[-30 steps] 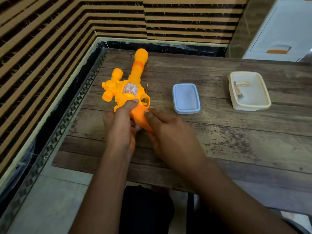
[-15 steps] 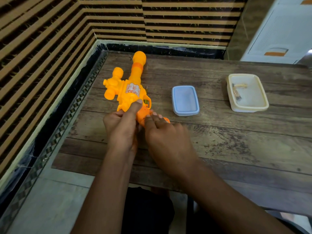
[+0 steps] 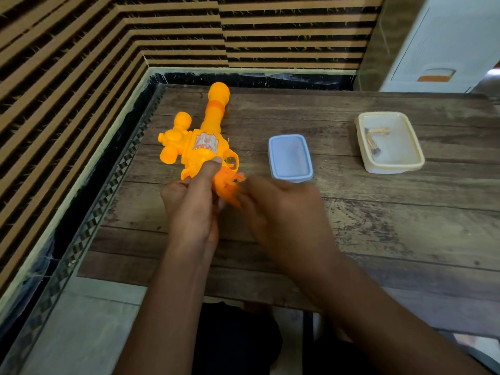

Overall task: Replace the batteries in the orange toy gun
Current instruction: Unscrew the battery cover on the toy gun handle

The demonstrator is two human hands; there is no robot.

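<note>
Item, orange toy gun (image 3: 200,147): left of the blue lid (image 3: 290,158), barrel pointing away. Your left grip (image 3: 192,209): clenched round its handle, thumb on the body. Your right grip (image 3: 281,209): at the handle's butt, blurred; its hold cannot be told. Advice: steady the body and ease the battery cover off squarely, unforced.

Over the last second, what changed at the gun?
The right hand, blurred, has shifted slightly right at the grip of the orange toy gun; what it holds is unclear. The left hand still grips the gun; blue lid and cream container unmoved.
</note>
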